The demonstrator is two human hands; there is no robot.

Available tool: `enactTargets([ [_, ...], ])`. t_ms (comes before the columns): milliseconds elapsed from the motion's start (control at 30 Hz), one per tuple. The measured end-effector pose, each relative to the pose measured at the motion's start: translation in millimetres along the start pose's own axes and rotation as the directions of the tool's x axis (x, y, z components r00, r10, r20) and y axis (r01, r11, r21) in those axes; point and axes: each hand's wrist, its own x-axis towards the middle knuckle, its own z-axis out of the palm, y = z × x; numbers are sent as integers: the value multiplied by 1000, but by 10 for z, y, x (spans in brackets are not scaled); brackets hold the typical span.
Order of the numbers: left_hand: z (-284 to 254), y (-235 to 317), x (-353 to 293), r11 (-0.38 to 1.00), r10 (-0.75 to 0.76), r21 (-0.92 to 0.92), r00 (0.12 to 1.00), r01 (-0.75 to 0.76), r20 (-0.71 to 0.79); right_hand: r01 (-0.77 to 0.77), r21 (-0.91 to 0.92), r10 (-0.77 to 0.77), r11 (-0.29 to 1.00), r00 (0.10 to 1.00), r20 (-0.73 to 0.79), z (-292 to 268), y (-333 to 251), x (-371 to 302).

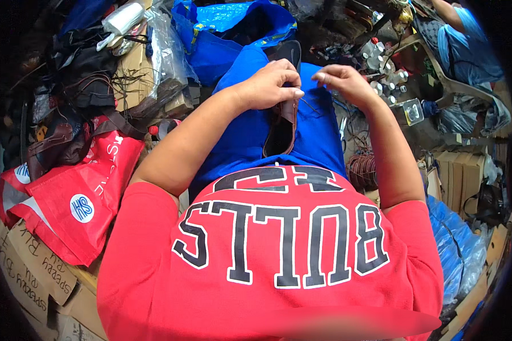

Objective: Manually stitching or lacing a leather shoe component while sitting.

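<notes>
A dark brown shoe (280, 133) lies lengthwise across my lap on blue trousers, its open heel end toward my body. My left hand (273, 85) is closed over the middle of the shoe, covering part of it. Beyond that hand a dark end (290, 52) of the shoe sticks out. My right hand (346, 84) is raised just to the right of the shoe, apart from it, with thumb and fingers pinched together. What it pinches, if anything, is too small to make out. A thin dark thread (308, 105) shows against the trousers between the hands.
A blue bag (210, 48) stands open beyond my knees. To the left are a red bag (111, 187) and cardboard boxes (42, 264). Scissors (343, 128), small bottles (389, 74) and blue plastic sheeting (449, 244) lie right. A person in blue (469, 48) is at upper right.
</notes>
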Motion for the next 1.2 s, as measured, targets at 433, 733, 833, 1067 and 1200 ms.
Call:
enactTargets([
  [433, -574, 1566, -778, 738, 458, -558, 889, -379, 2, -52, -636, -34, 770, 992, -123, 221, -261, -454],
  [733, -1550, 1272, -1651, 660, 239, -624, 904, -419, -354, -545, -675, 173, 497, 824, -539, -425, 509, -1299],
  [833, -1706, 969, -1785, 586, 53, -622, 790, -520, -611, -621, -567, 233, 541, 759, -609, -657, 808, -1599],
  [1067, -2046, 229, -1914, 637, -432, -587, 399, -500, -808, -784, -185, 352, 593, 459, -816, -1180, 1666, -2277],
  [1200, -2064, -83, -1881, 630, -486, -596, 347, -497, -802, -397, 671, 778, 626, 256, -574, -1301, 1748, -2644],
])
